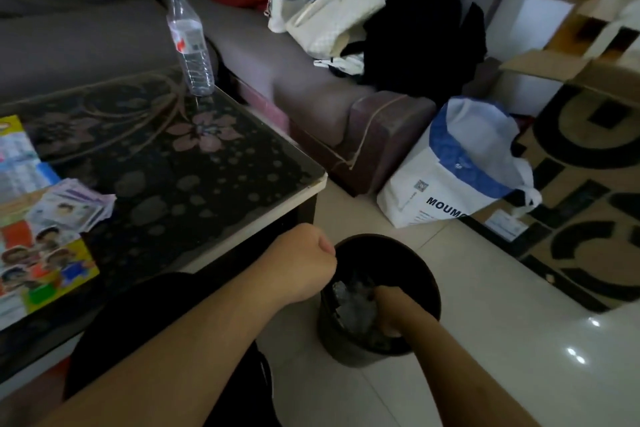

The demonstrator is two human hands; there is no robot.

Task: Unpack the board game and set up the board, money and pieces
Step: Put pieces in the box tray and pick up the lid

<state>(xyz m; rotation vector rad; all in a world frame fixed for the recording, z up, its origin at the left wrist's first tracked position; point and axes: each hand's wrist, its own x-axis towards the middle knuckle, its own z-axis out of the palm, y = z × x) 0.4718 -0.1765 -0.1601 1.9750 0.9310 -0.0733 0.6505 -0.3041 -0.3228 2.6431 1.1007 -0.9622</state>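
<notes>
The colourful game box (45, 263) with cartoon faces lies at the left edge of the dark glass table (207, 163). A fanned pile of paper money (76, 204) rests just behind it, and a printed sheet (17, 156) lies further back. My left hand (304, 263) is a closed fist beside the rim of a black waste bin (426, 274) on the floor. My right hand (391, 308) reaches down inside the bin among crumpled clear plastic (353, 305); its fingers are hidden.
A water bottle (188, 42) stands at the table's far corner. A brown sofa (311, 87) behind holds handbags (329, 17) and dark clothes. A white and blue bag (450, 177) stands on the tiled floor beside a patterned rug (588, 184).
</notes>
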